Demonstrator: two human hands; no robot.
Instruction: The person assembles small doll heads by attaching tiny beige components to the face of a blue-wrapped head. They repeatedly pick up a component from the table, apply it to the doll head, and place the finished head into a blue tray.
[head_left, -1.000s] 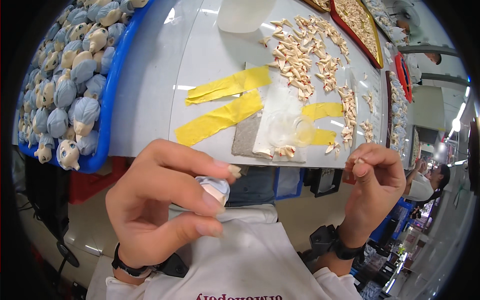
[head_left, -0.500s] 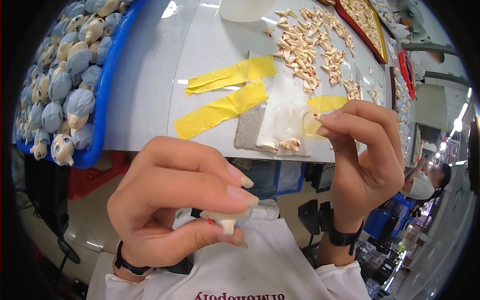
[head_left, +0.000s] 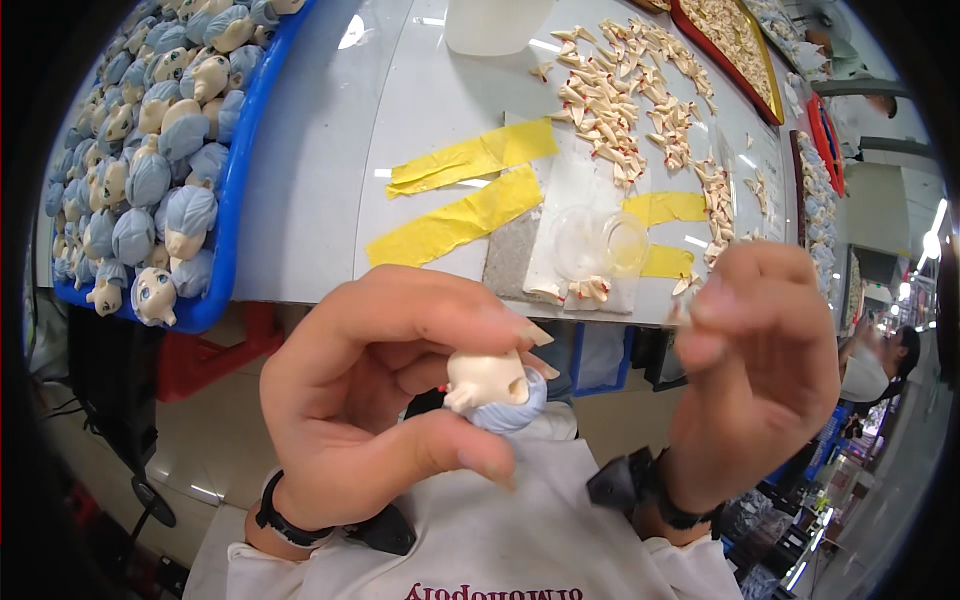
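Doll head (head_left: pixel 492 390) looked smooth matt plastic, cream face, pale blue hair. Counter (head_left: pixel 320 180) was glossy grey-white, reflecting lights. Yellow tape strips (head_left: pixel 455 220) looked matt, papery, wrinkled. Small cup (head_left: pixel 600 242) was clear plastic. Blue tray (head_left: pixel 228 215) was shiny plastic.

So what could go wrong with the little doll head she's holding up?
The doll head is pinched only by the left hand's fingertips, off the table's edge, so it might slip and fall to the floor. The right hand is blurred and seems to hold a tiny piece, which could easily drop too.
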